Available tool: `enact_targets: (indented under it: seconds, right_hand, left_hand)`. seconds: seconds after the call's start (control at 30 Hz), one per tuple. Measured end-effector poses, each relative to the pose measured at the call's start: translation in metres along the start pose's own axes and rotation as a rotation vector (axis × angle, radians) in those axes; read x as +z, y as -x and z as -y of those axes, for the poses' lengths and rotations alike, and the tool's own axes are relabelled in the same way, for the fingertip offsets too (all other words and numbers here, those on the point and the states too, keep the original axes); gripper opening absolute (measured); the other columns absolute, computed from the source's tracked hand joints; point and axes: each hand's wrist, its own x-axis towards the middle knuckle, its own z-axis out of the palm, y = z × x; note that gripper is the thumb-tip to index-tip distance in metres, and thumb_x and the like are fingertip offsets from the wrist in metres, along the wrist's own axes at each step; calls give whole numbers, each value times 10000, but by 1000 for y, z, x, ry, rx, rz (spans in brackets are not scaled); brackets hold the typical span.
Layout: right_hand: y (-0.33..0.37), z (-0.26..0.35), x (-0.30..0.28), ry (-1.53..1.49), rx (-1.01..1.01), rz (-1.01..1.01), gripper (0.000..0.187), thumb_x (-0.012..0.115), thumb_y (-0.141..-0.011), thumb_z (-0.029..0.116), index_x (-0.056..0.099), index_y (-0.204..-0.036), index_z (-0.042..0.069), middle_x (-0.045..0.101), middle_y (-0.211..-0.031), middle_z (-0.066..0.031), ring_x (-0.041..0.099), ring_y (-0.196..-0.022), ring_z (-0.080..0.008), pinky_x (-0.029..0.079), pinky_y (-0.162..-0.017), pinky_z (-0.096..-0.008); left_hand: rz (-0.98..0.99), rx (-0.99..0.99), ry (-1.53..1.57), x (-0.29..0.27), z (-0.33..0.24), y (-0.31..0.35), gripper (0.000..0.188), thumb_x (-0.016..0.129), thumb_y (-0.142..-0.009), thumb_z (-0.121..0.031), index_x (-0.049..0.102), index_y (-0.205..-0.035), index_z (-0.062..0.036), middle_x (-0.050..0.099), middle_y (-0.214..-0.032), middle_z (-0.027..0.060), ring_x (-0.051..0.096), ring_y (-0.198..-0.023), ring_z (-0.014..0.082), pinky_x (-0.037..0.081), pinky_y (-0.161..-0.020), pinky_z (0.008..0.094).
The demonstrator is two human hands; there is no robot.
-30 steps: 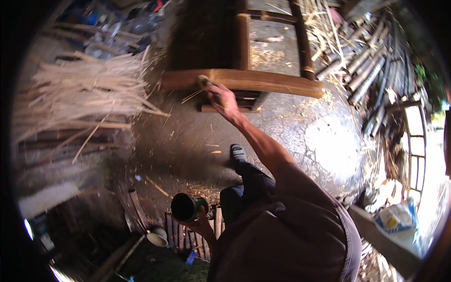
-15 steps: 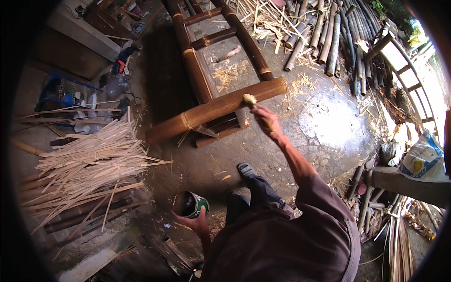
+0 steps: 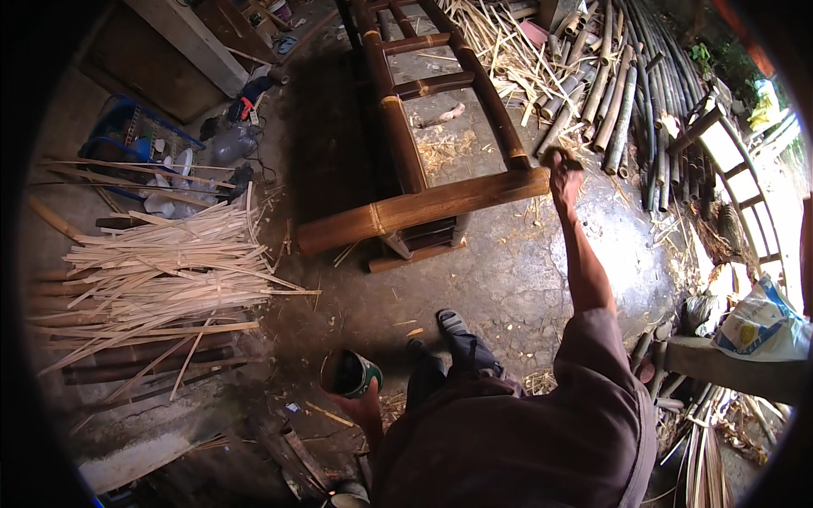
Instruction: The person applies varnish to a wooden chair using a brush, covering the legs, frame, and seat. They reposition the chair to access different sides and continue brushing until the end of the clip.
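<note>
"Left hand (image 3: 362, 402): its state?"

"Partly open, fingers and thumb curved to the girth of one can (image 3: 367, 369), green on the outside; the can was held at the person's left side, left of the dark trousers (image 3: 474, 351); mouth tilted into view, interior dark; contents could not be made out."

"Right hand (image 3: 567, 179)?"

"Closed in a fist about one short brush (image 3: 556, 156), the handle mostly hidden by the fingers; arm stretched forward; the hand stood just beside the right end of the cross rail, and whether it touched could not be told."

"The rail's entry, then."

"One bamboo frame (image 3: 405, 144), brown and glossy, standing on the floor (image 3: 508, 279); its thick cross rail (image 3: 423, 210) lay along the edge nearest the person, left end slightly lower in view; two side rails ran away from it, joined by rungs; pale shavings (image 3: 445, 152) showed on the floor between them."

"Surroundings?"

"Toward the floor's left edge, one heap of pale split strips (image 3: 186, 262), laid roughly crosswise over darker poles; toward its far right corner, a pile of bamboo poles (image 3: 622, 110), with loose strips (image 3: 491, 51) beside it; at the right, one white and blue sack (image 3: 762, 326) on a grey ledge (image 3: 703, 362); below the frame, one grey sandal (image 3: 451, 323), worn on a foot."
</note>
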Motion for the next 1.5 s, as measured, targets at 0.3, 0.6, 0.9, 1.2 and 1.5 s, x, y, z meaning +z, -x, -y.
enact_targets:
  seconds: [0.3,0.6,0.9,1.2,1.5]
  right_hand:
    - [-45,-28,49,20,-37,423,201,563,-858,200,691,-959,83,682,-767,-84,648,-702,-154,498,-611,-302]
    - [55,51,47,-205,-140,662,198,547,-932,216,665,-970,62,696,-866,-113,659,-777,-212,525,-725,-336]
    - [136,-10,12,-394,-153,88,217,445,-968,138,603,-995,-9,619,-901,-121,566,-921,-202,454,-840,-320]
    - [319,218,205,-443,-606,763,218,543,-907,131,641,-1095,80,621,-1020,-154,570,-1057,-305,476,-885,-396]
    - [257,184,198,-828,-600,911,472,526,-953,392,580,-1186,-16,607,-1148,-170,570,-1070,-282,437,-940,-401]
  left_hand:
    - [-57,7,-137,-12,36,5,1163,826,-618,-270,93,-1492,-43,294,-1451,226,362,-1328,358,294,-1102,463]
    - [-9,-44,-69,11,25,-1,1150,839,-608,-190,109,-1478,-7,371,-1396,223,414,-1283,327,325,-1082,427]
    - [-65,-45,1,14,5,-18,1205,844,-590,-106,30,-1472,6,420,-1333,240,491,-1194,323,381,-1042,405]
    - [-216,47,-72,-33,2,-3,1203,881,-566,-230,120,-1456,46,445,-1317,217,461,-1234,331,368,-1044,412]
    - [-205,-11,53,-42,34,12,1186,852,-586,-188,92,-1470,33,462,-1290,194,465,-1197,348,335,-1053,400]
